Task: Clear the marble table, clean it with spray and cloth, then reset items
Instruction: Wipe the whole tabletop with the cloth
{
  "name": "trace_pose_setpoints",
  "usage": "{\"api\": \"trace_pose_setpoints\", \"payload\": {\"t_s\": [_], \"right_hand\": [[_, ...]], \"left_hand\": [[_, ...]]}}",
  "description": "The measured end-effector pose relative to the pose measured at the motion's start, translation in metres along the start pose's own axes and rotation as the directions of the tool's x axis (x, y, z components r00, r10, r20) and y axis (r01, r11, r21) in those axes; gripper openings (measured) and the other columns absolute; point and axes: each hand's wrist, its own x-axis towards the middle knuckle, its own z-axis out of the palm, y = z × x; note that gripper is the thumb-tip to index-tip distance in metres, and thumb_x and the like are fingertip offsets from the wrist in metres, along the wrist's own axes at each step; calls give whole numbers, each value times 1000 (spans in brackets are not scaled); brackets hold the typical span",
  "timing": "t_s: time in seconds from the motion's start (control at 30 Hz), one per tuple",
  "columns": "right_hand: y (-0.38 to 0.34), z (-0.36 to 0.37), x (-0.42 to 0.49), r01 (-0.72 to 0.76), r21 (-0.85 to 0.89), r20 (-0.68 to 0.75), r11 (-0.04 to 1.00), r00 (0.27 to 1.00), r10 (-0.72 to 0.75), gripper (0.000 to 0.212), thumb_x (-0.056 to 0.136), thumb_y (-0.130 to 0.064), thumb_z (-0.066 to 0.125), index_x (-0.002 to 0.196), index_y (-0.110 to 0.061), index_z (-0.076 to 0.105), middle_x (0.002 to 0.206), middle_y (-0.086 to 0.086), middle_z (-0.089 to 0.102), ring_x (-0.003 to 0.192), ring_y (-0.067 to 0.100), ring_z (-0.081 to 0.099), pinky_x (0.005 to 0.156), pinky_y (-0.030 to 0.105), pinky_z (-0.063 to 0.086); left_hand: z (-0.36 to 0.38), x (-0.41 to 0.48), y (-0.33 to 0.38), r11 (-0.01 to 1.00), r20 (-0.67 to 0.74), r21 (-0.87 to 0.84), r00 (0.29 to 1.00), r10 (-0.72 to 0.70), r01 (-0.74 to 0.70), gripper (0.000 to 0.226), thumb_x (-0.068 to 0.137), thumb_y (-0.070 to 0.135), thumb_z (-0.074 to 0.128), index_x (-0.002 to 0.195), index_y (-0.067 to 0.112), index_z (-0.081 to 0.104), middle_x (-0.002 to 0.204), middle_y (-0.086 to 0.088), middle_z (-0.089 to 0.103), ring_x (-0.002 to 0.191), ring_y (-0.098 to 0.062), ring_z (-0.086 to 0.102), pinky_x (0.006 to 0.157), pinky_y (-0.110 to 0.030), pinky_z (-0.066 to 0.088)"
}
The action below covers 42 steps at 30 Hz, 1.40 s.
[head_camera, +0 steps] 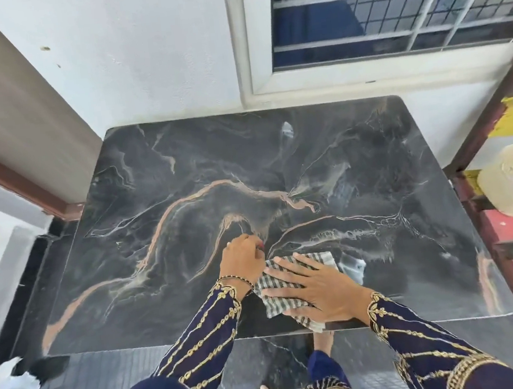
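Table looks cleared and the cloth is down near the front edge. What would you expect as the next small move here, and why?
Probably a wipe outward, away from the body. The right hand lies flat on the checked cloth near the front edge of the marble table, the left hand beside it at the cloth's corner, and most of the top lies beyond the cloth.

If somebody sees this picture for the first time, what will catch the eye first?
The dark marble table with its orange veins fills the middle. At its near edge, the right hand lies flat on a checked cloth, while the left hand is curled beside it.
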Motion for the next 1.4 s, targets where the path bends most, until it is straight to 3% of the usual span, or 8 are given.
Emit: {"api": "trace_pose_setpoints", "payload": {"t_s": [0.23,0.37,0.47,0.53,0.63,0.73,1.07,1.4], "right_hand": [[111,-26,51,-60,32,-18,998,998,61,55,104,-59,20,157,-44,16,168,-8,3,156,17,-4,125,46,0],[175,-36,91,-89,40,-31,995,995,90,56,103,-61,16,157,-42,17,168,-11,-2,155,13,-10,126,43,-3],[223,-43,123,-124,9,-28,992,992,124,59,103,-60,16,158,-38,17,167,-12,-4,155,12,-10,127,46,3],[249,-49,142,-142,-9,-33,990,989,141,57,104,-58,19,158,-41,7,168,-11,-5,155,14,-11,127,45,1],[287,-61,172,-159,-11,-41,987,987,158,57,104,-58,21,157,-45,4,168,-11,-6,155,14,-11,127,43,-3],[314,-71,195,-181,29,-39,983,982,182,57,102,-60,15,157,-47,5,167,-13,-8,154,12,-12,126,40,-6],[342,-78,231,-319,108,-71,942,942,327,57,99,-63,9,154,-51,-1,168,-14,-6,155,10,-10,127,42,-3],[392,-69,152,-490,118,-69,864,864,499,57,101,-63,11,155,-50,-2,168,-13,-9,154,9,-15,125,38,-9]], "left_hand": [[3,69,17,998,-117,-67,993,7,-15,29,92,13,47,116,11,64,122,-6,64,109,-28,62,95,-39,47],[0,125,28,998,-149,-60,989,-1,-8,39,97,20,46,134,13,52,150,-4,43,128,-28,52,108,-39,40],[-9,173,35,999,-157,-43,988,-5,-2,49,98,33,45,143,13,41,154,-5,36,140,-24,38,115,-40,31],[-18,198,37,999,-97,-23,994,-49,47,71,92,51,49,148,12,28,156,-7,31,145,-25,28,118,-46,25],[-25,227,42,986,75,96,987,-144,136,125,65,77,61,150,2,9,159,-15,13,149,-31,8,116,-59,21],[-22,236,51,950,198,286,963,-184,122,146,52,76,72,150,-4,-1,159,-24,-3,148,-39,-6,111,-67,19],[-33,254,84,890,361,401,855,-373,219,139,56,51,87,145,-12,1,153,-37,-14,143,-53,-12,105,-73,25],[-26,259,82,857,371,490,851,-371,160,141,56,59,83,143,-15,-1,149,-44,-11,141,-58,-7,98,-75,33]]}}
